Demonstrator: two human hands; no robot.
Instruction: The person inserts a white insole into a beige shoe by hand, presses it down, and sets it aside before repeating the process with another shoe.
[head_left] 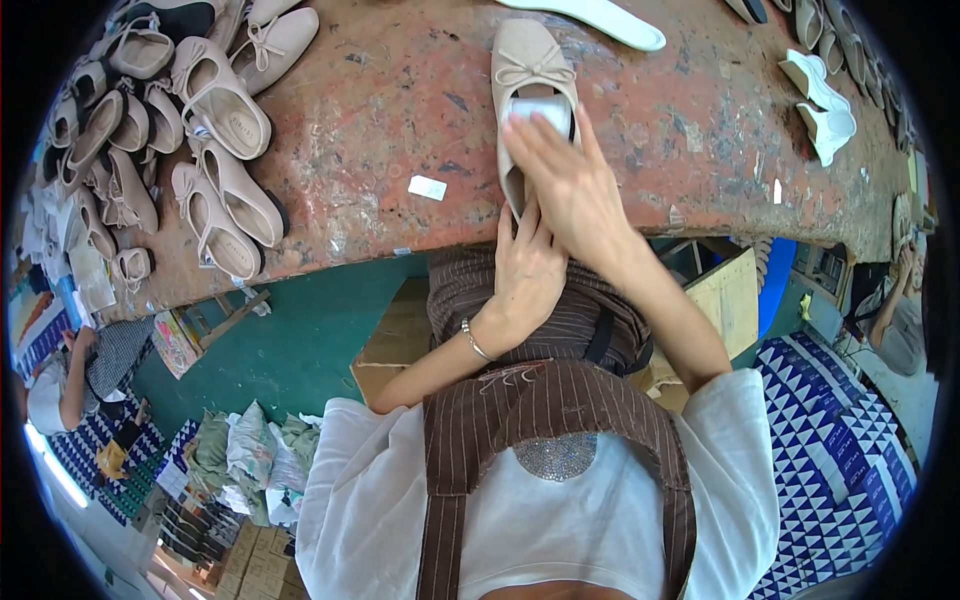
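Note:
A beige ballet flat [524, 48] with a bow lies on the worktable, its toe pointing away from me. My left hand [527, 268] is around its heel end at the table's front edge. My right hand [575, 185] reaches over the shoe's opening, fingers stretched out and slightly blurred. Under those fingertips shows a white piece [541, 106] inside the shoe; whether it is paper or padding I cannot tell. Much of the shoe's inside is hidden by my right hand.
The worn reddish worktable [370, 130] carries many beige flats [235, 195] on the left. A small white label [428, 188] lies nearer. White insoles [600, 18] lie beyond the shoe, and white shaped pieces [825, 105] at right. Other people sit at both sides.

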